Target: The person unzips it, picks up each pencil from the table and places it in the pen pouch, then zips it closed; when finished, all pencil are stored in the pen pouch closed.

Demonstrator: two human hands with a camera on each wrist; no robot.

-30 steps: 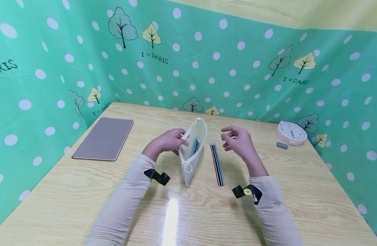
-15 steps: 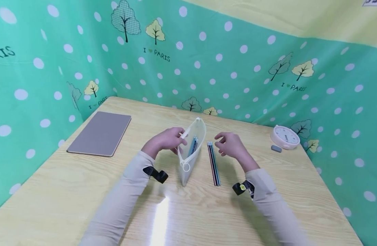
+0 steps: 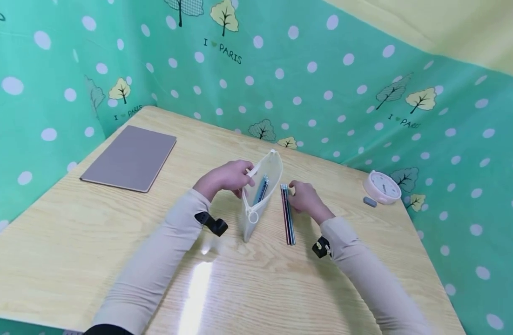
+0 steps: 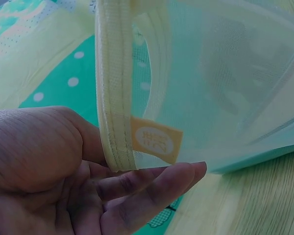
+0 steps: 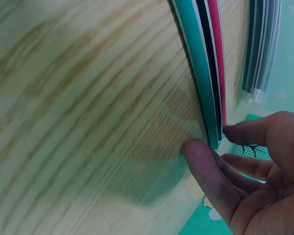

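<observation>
My left hand point(image 3: 233, 177) pinches the zip edge of a see-through pencil pouch point(image 3: 250, 223), thumb on one side and fingers on the other; a yellow label point(image 4: 157, 139) shows beside the fingers. The pouch stands upright with its mouth spread wide, and several dark blue pencils point(image 3: 261, 190) lean inside it. To its right, a few striped pencils point(image 3: 287, 218) lie side by side on the table, in teal, black and red. At their far ends, my right hand point(image 3: 304, 197) has thumb and index finger on opposite sides of them, pinching the bundle.
A grey notebook point(image 3: 131, 158) lies at the left of the wooden table point(image 3: 256, 288). Towards the right edge are a round pink-rimmed clock point(image 3: 382, 187) and a small grey-blue eraser point(image 3: 369, 202). A green dotted curtain point(image 3: 307, 83) hangs behind the table.
My right hand has come left and down to the far ends of the loose pencils and closed in on them. The left hand keeps holding the pouch. The head view has tilted.
</observation>
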